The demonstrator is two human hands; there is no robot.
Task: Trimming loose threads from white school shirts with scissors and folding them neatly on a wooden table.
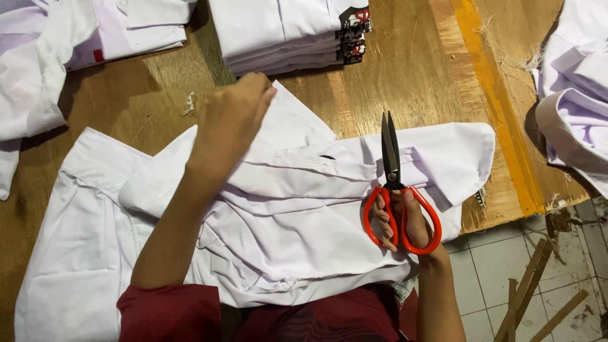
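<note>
On wooden table [405,69] above tiled floor [487,278], right hand [405,218] gripping red scissors [396,190], left hand [231,120] loosely open over white shirt [285,221]

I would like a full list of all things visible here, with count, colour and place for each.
shirt: one, white, spread on the table before the person.
scissors: one pair, black blades shut, red handles, over the shirt at right.
folded stack: one, white, top centre of the table.
loose garments: several, white, top left, and more at the right edge.
table: one, brown wood with a yellow stripe.
floor: grey tiles, lower right, with wood scraps.
sleeves: dark red, bottom.
left hand: raised over the shirt.
right hand: holds the scissors.
</note>
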